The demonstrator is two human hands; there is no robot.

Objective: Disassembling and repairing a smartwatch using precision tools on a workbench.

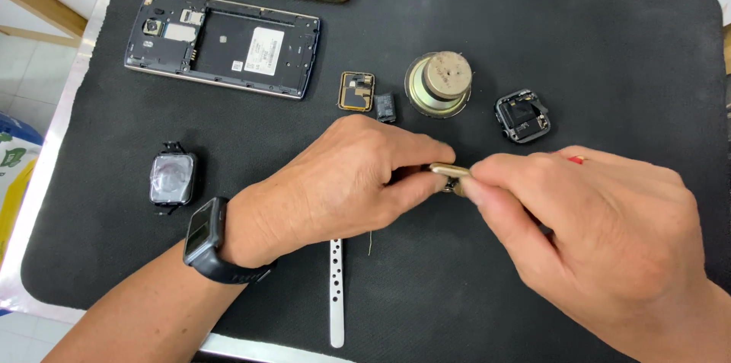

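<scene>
- Head view: two bare hands are meeting over a black work mat (609, 43), pinching a small gold-coloured metal piece (449, 171) between them.
- The gold piece is lying with its long axis roughly left to right, its rounded end pointing toward the left hand (343, 188).
- The left hand's thumb and fingers are closing together on the piece's left end; the right hand (601, 233) is clamping its right end between thumb and forefinger.
- A red-tipped tool (575, 157) is peeking out behind the right hand.
- A perforated metal strip (336, 291) is lying below the left wrist.
- An opened phone chassis (222, 41), a round speaker (438, 84) and an open watch case (522, 115) are sitting beyond the hands.
</scene>
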